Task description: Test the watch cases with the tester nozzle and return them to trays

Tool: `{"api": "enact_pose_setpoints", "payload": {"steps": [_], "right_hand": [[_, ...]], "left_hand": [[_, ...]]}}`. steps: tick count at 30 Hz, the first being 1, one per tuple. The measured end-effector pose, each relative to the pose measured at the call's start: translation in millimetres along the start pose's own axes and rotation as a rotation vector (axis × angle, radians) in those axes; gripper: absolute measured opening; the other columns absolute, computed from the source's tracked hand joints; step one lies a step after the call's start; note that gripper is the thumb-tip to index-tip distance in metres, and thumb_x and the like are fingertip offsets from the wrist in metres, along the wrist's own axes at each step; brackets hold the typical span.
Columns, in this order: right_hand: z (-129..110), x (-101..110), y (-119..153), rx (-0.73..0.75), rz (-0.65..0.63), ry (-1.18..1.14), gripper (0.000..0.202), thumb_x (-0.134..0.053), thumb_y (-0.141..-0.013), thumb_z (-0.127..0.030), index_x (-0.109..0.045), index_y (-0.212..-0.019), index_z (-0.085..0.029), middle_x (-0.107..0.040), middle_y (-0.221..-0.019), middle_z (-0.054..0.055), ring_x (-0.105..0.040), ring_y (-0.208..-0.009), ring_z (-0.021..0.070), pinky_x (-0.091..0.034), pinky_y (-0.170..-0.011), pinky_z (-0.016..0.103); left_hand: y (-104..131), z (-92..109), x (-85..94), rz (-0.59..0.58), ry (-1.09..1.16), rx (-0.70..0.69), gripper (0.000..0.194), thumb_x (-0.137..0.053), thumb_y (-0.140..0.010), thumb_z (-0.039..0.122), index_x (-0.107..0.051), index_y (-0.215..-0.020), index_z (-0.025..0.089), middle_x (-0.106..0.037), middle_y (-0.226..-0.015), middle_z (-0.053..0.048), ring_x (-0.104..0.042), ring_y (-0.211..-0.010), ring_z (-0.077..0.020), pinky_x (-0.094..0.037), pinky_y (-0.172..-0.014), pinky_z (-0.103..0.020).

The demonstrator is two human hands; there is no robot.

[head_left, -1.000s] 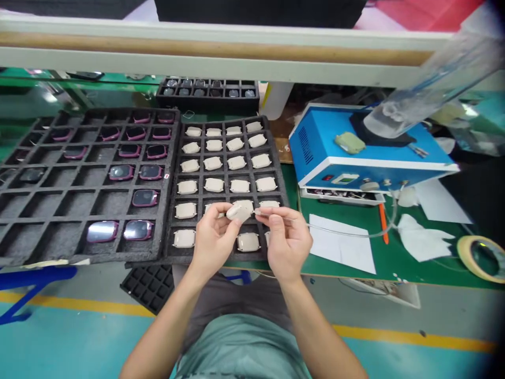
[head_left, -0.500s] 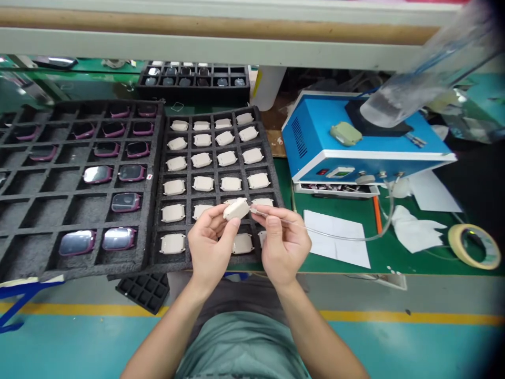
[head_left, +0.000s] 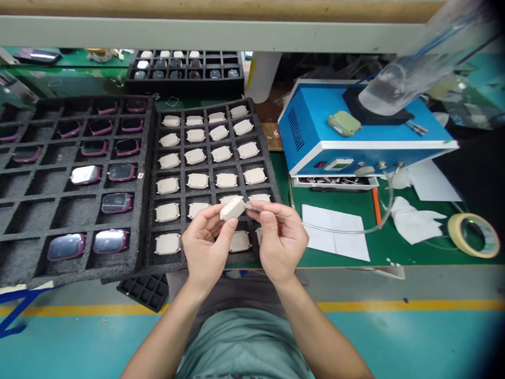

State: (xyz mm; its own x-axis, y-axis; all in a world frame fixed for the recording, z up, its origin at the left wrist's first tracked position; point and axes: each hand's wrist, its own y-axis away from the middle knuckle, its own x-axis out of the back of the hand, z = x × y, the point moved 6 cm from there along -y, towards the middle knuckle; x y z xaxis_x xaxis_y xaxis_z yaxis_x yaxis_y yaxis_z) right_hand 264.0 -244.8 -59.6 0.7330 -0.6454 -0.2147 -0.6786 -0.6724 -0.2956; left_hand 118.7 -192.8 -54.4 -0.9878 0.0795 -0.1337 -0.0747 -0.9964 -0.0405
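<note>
Between the thumb and fingers of my left hand (head_left: pixel 207 242) is a cream watch case (head_left: pixel 232 208), tilted, with its side toward the right. My right hand (head_left: pixel 281 237) pinches a thin tube (head_left: pixel 335 230) near its metal tip, which meets or nearly meets the right side of the case. The tube curves back to the front of a blue machine (head_left: pixel 315 118). Both hands are above the lower part of a black foam tray (head_left: pixel 179 200), whose compartments hold several cream cases. My hands partly hide some of those in the lower rows.
A second foam tray (head_left: pixel 26 193) on the left holds purple-framed watches (head_left: pixel 108 240). A green case (head_left: pixel 344 123) lies on the machine. White paper (head_left: pixel 335 247), an orange stick (head_left: pixel 376 208), tissue (head_left: pixel 414 223) and a tape roll (head_left: pixel 452 231) lie to the right. A shelf edge (head_left: pixel 221 36) spans above.
The view has shifted slightly, so the trays and machine appear a little farther left and higher. Both hands keep nearly the same pose, still holding the case and the tube.
</note>
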Motion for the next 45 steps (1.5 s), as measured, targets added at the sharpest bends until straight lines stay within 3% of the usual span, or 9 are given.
{"api": "enact_pose_setpoints", "payload": {"steps": [21,29,38,45], "right_hand": [[1.4,-0.8,-0.3,-0.002,-0.014,-0.026,0.011,-0.070,-0.099,-0.031,-0.073,-0.103,-0.022,-0.081,-0.103,0.006,-0.081,-0.098,0.0203,-0.071,-0.086,0.035],[2.6,-1.4,-0.3,0.000,-0.030,-0.033,0.009,-0.069,-0.100,-0.028,-0.074,-0.103,-0.022,-0.081,-0.104,0.006,-0.081,-0.099,0.0193,-0.071,-0.086,0.033],[3.8,-6.0,-5.2,-0.018,-0.055,-0.084,0.010,-0.068,-0.100,-0.029,-0.075,-0.101,-0.022,-0.082,-0.104,0.006,-0.081,-0.097,0.0188,-0.070,-0.085,0.030],[3.0,-8.1,-6.2,-0.022,-0.053,-0.115,0.009,-0.069,-0.100,-0.028,-0.076,-0.100,-0.024,-0.082,-0.103,0.004,-0.081,-0.095,0.0169,-0.069,-0.084,0.028]], "left_hand": [[0.3,0.0,0.3,-0.001,-0.019,-0.023,0.029,-0.087,-0.083,0.030,-0.075,-0.106,0.019,-0.083,-0.103,-0.009,-0.082,-0.093,-0.0234,-0.066,-0.085,-0.031],[-0.5,2.4,0.0,-0.006,-0.035,-0.046,0.027,-0.086,-0.084,0.030,-0.075,-0.106,0.019,-0.083,-0.104,-0.010,-0.082,-0.094,-0.0248,-0.067,-0.085,-0.031],[-3.3,4.5,0.8,0.029,-0.019,-0.053,0.028,-0.087,-0.081,0.025,-0.075,-0.105,0.016,-0.084,-0.103,-0.009,-0.082,-0.095,-0.0206,-0.065,-0.087,-0.022],[-5.1,4.9,2.2,0.034,-0.054,-0.065,0.028,-0.085,-0.081,0.025,-0.075,-0.105,0.015,-0.084,-0.104,-0.010,-0.083,-0.095,-0.0228,-0.066,-0.085,-0.025]]}}
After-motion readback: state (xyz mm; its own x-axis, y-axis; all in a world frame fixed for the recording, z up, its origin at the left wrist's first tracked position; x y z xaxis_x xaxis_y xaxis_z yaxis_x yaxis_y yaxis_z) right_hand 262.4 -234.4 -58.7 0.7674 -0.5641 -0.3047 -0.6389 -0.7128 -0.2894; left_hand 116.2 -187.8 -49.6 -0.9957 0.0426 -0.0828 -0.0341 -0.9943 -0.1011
